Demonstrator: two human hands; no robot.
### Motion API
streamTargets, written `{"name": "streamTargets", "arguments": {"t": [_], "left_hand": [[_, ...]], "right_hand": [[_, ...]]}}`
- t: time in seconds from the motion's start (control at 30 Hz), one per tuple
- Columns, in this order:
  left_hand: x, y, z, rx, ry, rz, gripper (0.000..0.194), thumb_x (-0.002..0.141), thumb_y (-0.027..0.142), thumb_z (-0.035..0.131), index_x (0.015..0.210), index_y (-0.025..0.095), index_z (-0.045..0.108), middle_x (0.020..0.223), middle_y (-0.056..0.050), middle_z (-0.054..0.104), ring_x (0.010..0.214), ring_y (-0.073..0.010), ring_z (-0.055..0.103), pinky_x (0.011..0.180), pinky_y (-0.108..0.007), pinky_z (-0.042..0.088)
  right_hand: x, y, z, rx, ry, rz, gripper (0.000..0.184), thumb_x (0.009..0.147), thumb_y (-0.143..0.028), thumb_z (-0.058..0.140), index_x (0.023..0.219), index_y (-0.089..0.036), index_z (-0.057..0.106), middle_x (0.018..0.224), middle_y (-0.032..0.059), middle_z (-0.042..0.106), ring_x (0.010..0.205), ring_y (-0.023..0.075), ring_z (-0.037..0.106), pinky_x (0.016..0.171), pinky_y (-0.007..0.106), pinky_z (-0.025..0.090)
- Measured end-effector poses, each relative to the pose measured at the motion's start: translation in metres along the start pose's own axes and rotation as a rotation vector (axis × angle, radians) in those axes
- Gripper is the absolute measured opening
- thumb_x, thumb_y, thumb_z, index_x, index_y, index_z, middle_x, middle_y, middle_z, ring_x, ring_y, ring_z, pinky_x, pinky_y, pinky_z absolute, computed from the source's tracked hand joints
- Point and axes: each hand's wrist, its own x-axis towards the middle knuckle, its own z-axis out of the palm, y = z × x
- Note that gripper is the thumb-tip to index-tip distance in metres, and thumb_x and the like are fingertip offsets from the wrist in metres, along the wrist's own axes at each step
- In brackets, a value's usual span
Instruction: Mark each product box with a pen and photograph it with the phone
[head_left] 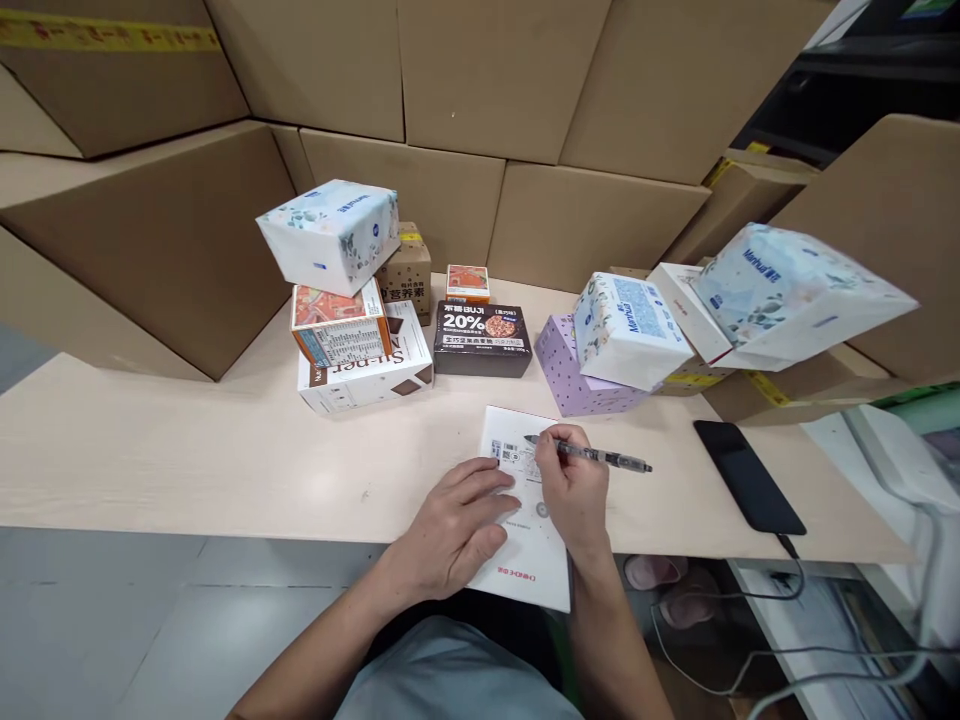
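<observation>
A flat white box (529,570) with printed labels lies at the near edge of the pale wooden table (187,460). My left hand (457,525) rests flat on its left side, fingers spread, holding it down. My right hand (574,490) pinches a grey pen (600,456), its tip touching the box's top near the labels.
Behind the white box stand a black "20%" box (482,340), a purple dotted box (581,385), tissue packs (334,232) (628,328) (787,290) and stacked snack boxes (352,350). A black phone (748,476) with a cable lies to the right. Cardboard cartons (465,110) wall the back.
</observation>
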Motion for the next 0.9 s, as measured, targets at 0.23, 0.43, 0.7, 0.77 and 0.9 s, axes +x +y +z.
{"name": "streamTargets", "arguments": {"t": [0.23, 0.43, 0.7, 0.77, 0.9], "left_hand": [[0.002, 0.002, -0.001, 0.011, 0.014, 0.01, 0.048, 0.106, 0.043, 0.032, 0.122, 0.014, 0.067, 0.129, -0.016, 0.065, 0.136, -0.0274, 0.049, 0.116, -0.049, 0.043], [0.003, 0.003, -0.002, 0.01, 0.027, 0.009, 0.049, 0.106, 0.043, 0.031, 0.121, 0.015, 0.068, 0.126, -0.015, 0.066, 0.133, -0.0272, 0.052, 0.114, -0.05, 0.045], [0.003, 0.004, 0.0, 0.049, 0.055, 0.013, 0.044, 0.105, 0.039, 0.035, 0.12, 0.015, 0.069, 0.126, -0.015, 0.067, 0.133, -0.0269, 0.052, 0.113, -0.048, 0.047], [0.002, 0.004, 0.002, 0.086, 0.077, 0.015, 0.042, 0.105, 0.036, 0.037, 0.119, 0.014, 0.069, 0.126, -0.015, 0.067, 0.132, -0.0272, 0.053, 0.112, -0.048, 0.048], [0.003, 0.003, 0.005, 0.194, 0.175, 0.019, 0.041, 0.104, 0.034, 0.038, 0.117, 0.01, 0.069, 0.122, -0.018, 0.067, 0.127, -0.0282, 0.056, 0.109, -0.05, 0.05]], "right_hand": [[0.002, -0.002, 0.0, -0.045, -0.051, -0.028, 0.021, 0.097, -0.034, 0.049, 0.081, -0.022, 0.054, 0.058, -0.006, 0.053, 0.048, 0.0105, 0.049, 0.053, 0.024, 0.039], [0.002, -0.003, -0.002, -0.053, -0.053, 0.001, 0.021, 0.097, -0.036, 0.05, 0.082, -0.022, 0.055, 0.061, -0.0049, 0.055, 0.051, 0.0114, 0.05, 0.055, 0.025, 0.039], [-0.006, 0.008, -0.002, 0.187, 0.129, 0.128, 0.022, 0.096, -0.041, 0.053, 0.087, -0.022, 0.055, 0.066, -0.0043, 0.054, 0.055, 0.0115, 0.049, 0.055, 0.025, 0.042], [-0.008, 0.014, -0.013, 0.228, 0.222, 0.167, 0.025, 0.097, -0.045, 0.052, 0.089, -0.021, 0.055, 0.077, -0.0006, 0.061, 0.059, 0.0117, 0.054, 0.058, 0.026, 0.045], [-0.009, 0.028, -0.051, 0.052, 0.062, 0.27, 0.031, 0.094, -0.052, 0.055, 0.096, -0.021, 0.058, 0.071, 0.0001, 0.064, 0.057, 0.0154, 0.058, 0.058, 0.029, 0.046]]}}
